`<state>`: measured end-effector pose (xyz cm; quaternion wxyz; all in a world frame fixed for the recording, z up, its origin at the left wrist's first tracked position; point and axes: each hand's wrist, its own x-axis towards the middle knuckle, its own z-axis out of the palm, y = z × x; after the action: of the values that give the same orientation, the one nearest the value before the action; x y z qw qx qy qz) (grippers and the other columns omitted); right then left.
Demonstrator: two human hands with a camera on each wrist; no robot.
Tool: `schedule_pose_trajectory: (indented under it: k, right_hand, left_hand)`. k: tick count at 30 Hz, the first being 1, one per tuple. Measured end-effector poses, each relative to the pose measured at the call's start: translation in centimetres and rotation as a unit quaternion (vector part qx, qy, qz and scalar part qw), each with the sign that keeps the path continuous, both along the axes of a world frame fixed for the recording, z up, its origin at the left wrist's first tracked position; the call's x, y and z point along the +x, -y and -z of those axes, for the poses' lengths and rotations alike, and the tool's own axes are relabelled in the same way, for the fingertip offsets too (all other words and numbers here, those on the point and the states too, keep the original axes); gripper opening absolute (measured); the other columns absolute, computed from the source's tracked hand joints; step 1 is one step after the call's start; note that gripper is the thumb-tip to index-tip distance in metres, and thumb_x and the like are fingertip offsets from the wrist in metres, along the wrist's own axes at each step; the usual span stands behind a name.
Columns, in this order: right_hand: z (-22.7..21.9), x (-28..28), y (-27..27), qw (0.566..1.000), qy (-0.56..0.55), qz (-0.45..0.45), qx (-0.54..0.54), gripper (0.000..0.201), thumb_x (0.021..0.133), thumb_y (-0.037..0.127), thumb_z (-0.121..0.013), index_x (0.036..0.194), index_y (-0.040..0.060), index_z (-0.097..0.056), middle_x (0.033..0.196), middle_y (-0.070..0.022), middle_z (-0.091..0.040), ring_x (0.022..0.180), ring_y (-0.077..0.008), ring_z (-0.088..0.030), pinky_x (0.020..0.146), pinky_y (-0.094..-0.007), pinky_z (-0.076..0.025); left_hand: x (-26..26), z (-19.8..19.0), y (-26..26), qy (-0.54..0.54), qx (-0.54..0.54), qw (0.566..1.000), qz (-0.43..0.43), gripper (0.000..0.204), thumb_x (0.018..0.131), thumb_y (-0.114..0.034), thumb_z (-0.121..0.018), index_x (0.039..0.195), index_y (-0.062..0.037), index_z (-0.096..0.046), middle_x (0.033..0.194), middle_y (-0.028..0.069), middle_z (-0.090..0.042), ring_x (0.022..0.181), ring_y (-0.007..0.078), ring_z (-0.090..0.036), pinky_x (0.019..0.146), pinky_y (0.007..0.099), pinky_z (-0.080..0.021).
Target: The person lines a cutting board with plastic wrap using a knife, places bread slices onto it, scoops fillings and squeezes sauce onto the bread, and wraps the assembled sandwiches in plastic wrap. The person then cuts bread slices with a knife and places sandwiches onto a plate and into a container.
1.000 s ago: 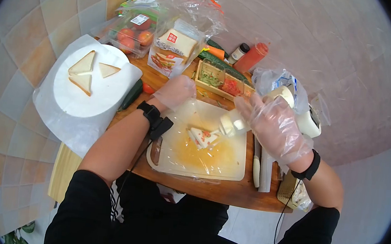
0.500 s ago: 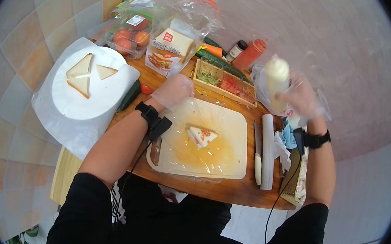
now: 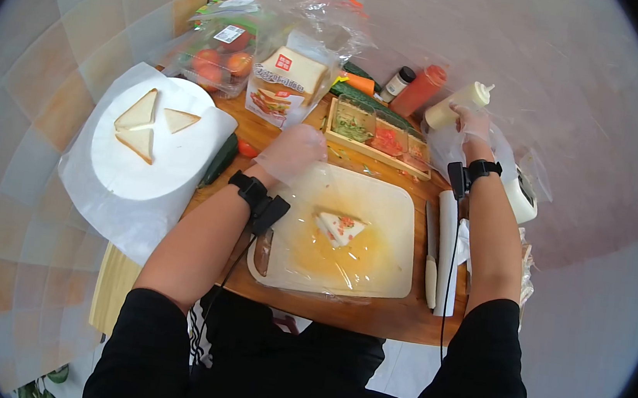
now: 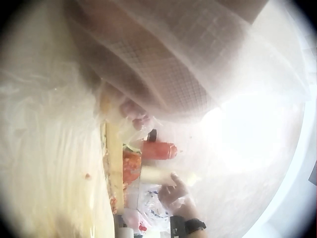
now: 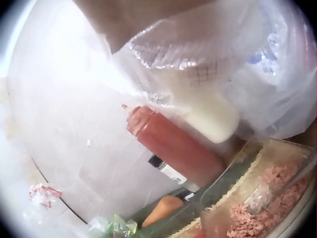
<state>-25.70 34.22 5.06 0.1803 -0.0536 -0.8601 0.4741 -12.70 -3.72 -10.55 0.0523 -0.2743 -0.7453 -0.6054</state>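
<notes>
My right hand (image 3: 474, 124), in a clear plastic glove, grips a squeeze bottle (image 3: 443, 116) of pale cream sauce at the back right. The bottle leans to the right, its nozzle up; in the right wrist view the glove covers the top of the squeeze bottle (image 5: 215, 121). My gloved left hand (image 3: 296, 154) stays at the far left corner of the cutting board (image 3: 389, 272), fingers loosely curled and mostly hidden in the head view. On the board's clear film lies a triangle of white bread (image 3: 339, 231) topped with orange-red bits.
A white plate (image 3: 115, 178) with three bread triangles stands left. Behind are boxed tomatoes (image 3: 210, 67), a bread bag (image 3: 280, 86), a divided tray (image 3: 363, 148) of chopped fillings and a red sauce bottle (image 3: 422, 87). A knife (image 3: 430, 265) and a roll (image 3: 446, 251) lie right of the board.
My right hand has carried the cream-coloured bottle from over the board to the back right, beside the red bottle. The left hand has stayed by the board's corner.
</notes>
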Motion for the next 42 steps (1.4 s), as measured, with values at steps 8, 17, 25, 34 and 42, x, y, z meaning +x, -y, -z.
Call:
schedule_pose_trajectory:
  k: [8,17,25,34,42]
  right_hand:
    - [4.1,-3.7,-0.8,0.999,0.026,0.014,0.014,0.021,0.080,0.017,-0.085,0.084,0.0037,-0.069,0.069,-0.0042,-0.060,0.057,-0.0158,-0.050,0.053,-0.0336,-0.040]
    - [5.8,-5.0,-1.9,0.994,0.110,0.019,0.004,0.023,0.086,0.022,-0.082,0.099,0.0047,-0.075,0.078,-0.0051,-0.067,0.068,-0.0153,-0.057,0.061,-0.0324,-0.045]
    - [2.6,-0.8,-1.2,0.984,0.176,-0.018,0.022,0.045,0.088,0.025,-0.081,0.123,-0.0016,-0.072,0.112,-0.0127,-0.071,0.097,-0.0201,-0.066,0.083,-0.0323,-0.055]
    - [-2.3,15.9,3.0,0.977,-0.100,-0.149,0.116,0.045,0.085,0.021,-0.080,0.123,-0.0010,-0.071,0.128,-0.0145,-0.070,0.123,-0.0252,-0.064,0.102,-0.0353,-0.049]
    - [-2.3,23.7,4.7,0.953,-0.099,-0.281,0.048,0.030,0.092,0.020,-0.075,0.116,0.0012,-0.074,0.134,-0.0129,-0.067,0.127,-0.0251,-0.062,0.109,-0.0379,-0.046]
  left_hand:
    - [-0.3,0.1,0.1,-0.063,-0.073,0.995,-0.012,0.024,0.089,-0.016,-0.060,0.079,0.0006,-0.073,0.082,0.0193,-0.070,0.082,0.0353,-0.068,0.077,0.0444,-0.055]
    - [-0.1,0.0,-0.2,-0.083,-0.086,0.993,-0.012,0.024,0.090,-0.018,-0.060,0.081,-0.0003,-0.073,0.081,0.0196,-0.069,0.083,0.0355,-0.068,0.076,0.0465,-0.054]
    - [1.0,-2.4,-0.2,0.022,-0.062,0.997,-0.035,0.022,0.091,-0.014,-0.058,0.082,0.0001,-0.072,0.078,0.0162,-0.068,0.080,0.0342,-0.067,0.073,0.0443,-0.052]
    - [9.6,-17.9,6.4,0.104,-0.146,0.980,-0.083,0.021,0.096,-0.015,-0.065,0.108,0.0008,-0.074,0.102,0.0048,-0.073,0.093,0.0128,-0.065,0.079,0.0308,-0.054]
    - [5.1,-12.5,19.7,-0.005,-0.665,0.731,-0.153,0.033,0.093,-0.026,-0.064,0.113,-0.0025,-0.076,0.109,0.0199,-0.075,0.100,0.0363,-0.072,0.089,0.0441,-0.055]
